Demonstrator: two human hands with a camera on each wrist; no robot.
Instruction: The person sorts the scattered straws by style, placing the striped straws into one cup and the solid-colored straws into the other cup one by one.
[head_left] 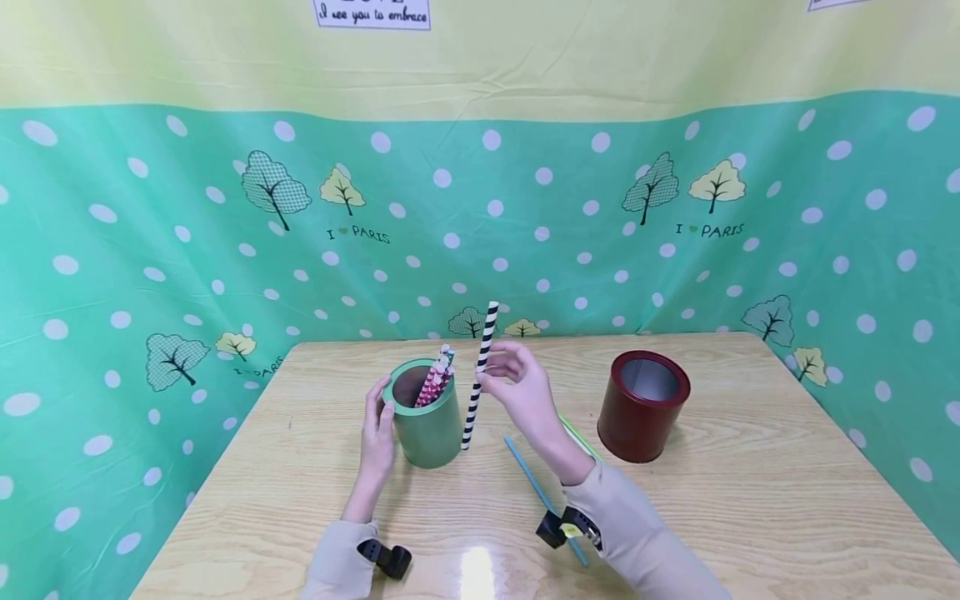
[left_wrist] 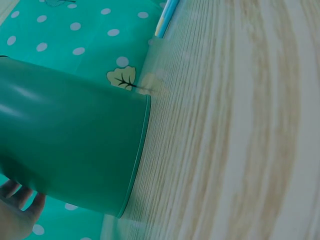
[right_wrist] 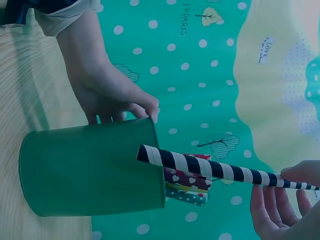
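A green cup (head_left: 427, 417) stands on the wooden table (head_left: 750, 483) with several patterned straws (head_left: 437, 379) in it. My left hand (head_left: 377, 429) grips the cup's left side, thumb on the rim. My right hand (head_left: 517, 385) pinches a black-and-white striped straw (head_left: 480, 375) near its middle and holds it almost upright just right of the cup. In the right wrist view the striped straw (right_wrist: 220, 170) crosses the cup's (right_wrist: 90, 170) rim, with my left hand (right_wrist: 115, 95) on the cup. The left wrist view shows the cup wall (left_wrist: 70, 145).
A dark red cup (head_left: 642, 405) stands on the right of the table. A blue straw (head_left: 536, 487) and a light green straw (head_left: 577, 433) lie on the table under my right forearm. A dotted green cloth (head_left: 150, 250) walls the table in.
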